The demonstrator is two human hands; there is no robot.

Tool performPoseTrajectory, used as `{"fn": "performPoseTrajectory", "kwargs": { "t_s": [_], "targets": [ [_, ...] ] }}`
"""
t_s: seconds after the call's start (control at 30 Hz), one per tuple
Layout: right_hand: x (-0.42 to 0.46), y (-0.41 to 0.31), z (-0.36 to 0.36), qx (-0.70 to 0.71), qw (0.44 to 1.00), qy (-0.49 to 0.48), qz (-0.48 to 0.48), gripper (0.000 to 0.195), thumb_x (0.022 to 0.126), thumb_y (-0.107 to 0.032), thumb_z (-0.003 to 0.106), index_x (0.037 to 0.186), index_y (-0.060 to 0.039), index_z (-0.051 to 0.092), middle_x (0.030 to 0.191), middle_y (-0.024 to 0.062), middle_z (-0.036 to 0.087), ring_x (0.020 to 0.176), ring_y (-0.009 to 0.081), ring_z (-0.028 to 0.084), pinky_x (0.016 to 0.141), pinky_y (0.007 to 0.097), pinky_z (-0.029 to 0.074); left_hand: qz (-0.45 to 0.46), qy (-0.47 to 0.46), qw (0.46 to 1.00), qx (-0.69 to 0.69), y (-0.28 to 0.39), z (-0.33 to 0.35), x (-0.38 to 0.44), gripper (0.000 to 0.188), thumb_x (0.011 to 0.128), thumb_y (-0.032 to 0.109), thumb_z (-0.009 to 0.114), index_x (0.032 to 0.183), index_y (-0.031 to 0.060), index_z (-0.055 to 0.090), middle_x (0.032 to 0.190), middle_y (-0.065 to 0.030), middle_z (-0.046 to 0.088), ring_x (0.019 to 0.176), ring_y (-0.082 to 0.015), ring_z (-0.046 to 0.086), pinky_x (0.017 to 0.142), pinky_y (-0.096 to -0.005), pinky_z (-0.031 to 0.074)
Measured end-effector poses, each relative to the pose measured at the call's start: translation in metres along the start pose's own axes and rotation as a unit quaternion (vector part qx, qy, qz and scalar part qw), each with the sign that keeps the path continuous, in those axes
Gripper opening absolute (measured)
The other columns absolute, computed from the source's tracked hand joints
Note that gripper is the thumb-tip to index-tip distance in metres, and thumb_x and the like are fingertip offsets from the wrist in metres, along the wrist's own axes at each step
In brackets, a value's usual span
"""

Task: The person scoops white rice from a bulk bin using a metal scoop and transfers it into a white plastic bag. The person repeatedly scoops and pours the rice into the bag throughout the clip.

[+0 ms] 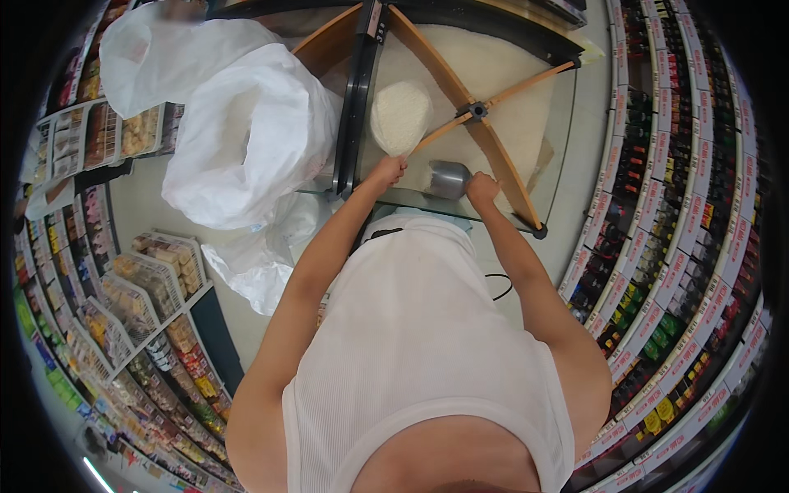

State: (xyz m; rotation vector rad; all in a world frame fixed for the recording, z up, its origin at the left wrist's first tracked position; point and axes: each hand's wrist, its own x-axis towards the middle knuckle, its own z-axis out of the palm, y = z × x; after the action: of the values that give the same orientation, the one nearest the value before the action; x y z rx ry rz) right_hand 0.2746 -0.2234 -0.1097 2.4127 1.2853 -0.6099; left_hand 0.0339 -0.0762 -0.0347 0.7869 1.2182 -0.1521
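My left hand (389, 171) grips the gathered neck of a clear plastic bag (400, 116) filled with white grain that looks like rice. In my right hand (482, 188) is the handle of a metal scoop (449, 179), held over the near part of a glass-sided bin. Whether grain lies in the scoop, I cannot tell. Loose white grain (518, 80) fills the far and right parts of the bin. Crossed wooden dividers (507, 165) meet at a dark hub (476, 111) just right of the bag.
A large open white sack (296, 117) stands left of the bin, with another white bag (185, 55) behind it. Black rails (357, 92) edge the bin's left side. Stocked shelves (666, 259) curve along the right; wire baskets of packaged goods (142, 296) stand at left.
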Motion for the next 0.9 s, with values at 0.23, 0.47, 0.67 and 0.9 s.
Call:
{"fn": "performPoseTrajectory", "kwargs": {
  "t_s": [0.23, 0.47, 0.67, 0.9],
  "targets": [
    [0.004, -0.041, 0.012, 0.127, 0.981, -0.110, 0.098, 0.029, 0.076, -0.034, 0.061, 0.090, -0.0113, 0.073, 0.092, 0.0099, 0.072, 0.093, 0.0261, 0.067, 0.101, 0.0431, 0.032, -0.013, -0.013, 0.999, -0.036, 0.001, -0.001, 0.004, 0.029, 0.092, 0.036, 0.043, 0.068, 0.0186, 0.044, 0.053, 0.0073, 0.034, 0.043, -0.0069, 0.027, 0.040, -0.0257, 0.019],
    [-0.005, 0.062, 0.036, 0.240, 0.969, -0.059, 0.010, 0.030, 0.069, -0.037, 0.067, 0.085, -0.0143, 0.077, 0.087, 0.0121, 0.071, 0.080, 0.0293, 0.069, 0.073, 0.0379, 0.054, -0.027, -0.055, 0.995, -0.077, -0.013, -0.010, 0.017, 0.037, 0.098, 0.046, 0.039, 0.071, 0.0202, 0.044, 0.055, 0.0085, 0.031, 0.042, -0.0064, 0.025, 0.038, -0.0243, 0.018],
    [-0.031, 0.115, 0.010, 0.376, 0.924, 0.019, -0.071, 0.024, 0.076, -0.024, 0.070, 0.086, -0.0018, 0.073, 0.080, 0.0148, 0.071, 0.071, 0.0240, 0.068, 0.068, 0.0320, 0.052, -0.019, -0.043, 0.995, -0.091, -0.005, 0.002, 0.008, 0.032, 0.099, 0.039, 0.036, 0.073, 0.0202, 0.041, 0.055, 0.0087, 0.028, 0.042, -0.0056, 0.021, 0.036, -0.0241, 0.015],
    [-0.077, 0.122, -0.048, 0.463, 0.883, 0.041, -0.061, 0.020, 0.079, -0.018, 0.073, 0.085, 0.0017, 0.071, 0.068, 0.0081, 0.067, 0.063, 0.0122, 0.059, 0.061, 0.0285, 0.047, -0.021, -0.066, 0.994, -0.088, -0.001, -0.001, 0.007, 0.033, 0.100, 0.038, 0.035, 0.073, 0.0198, 0.041, 0.055, 0.0088, 0.028, 0.042, -0.0057, 0.021, 0.036, -0.0242, 0.015]
  ]
}}
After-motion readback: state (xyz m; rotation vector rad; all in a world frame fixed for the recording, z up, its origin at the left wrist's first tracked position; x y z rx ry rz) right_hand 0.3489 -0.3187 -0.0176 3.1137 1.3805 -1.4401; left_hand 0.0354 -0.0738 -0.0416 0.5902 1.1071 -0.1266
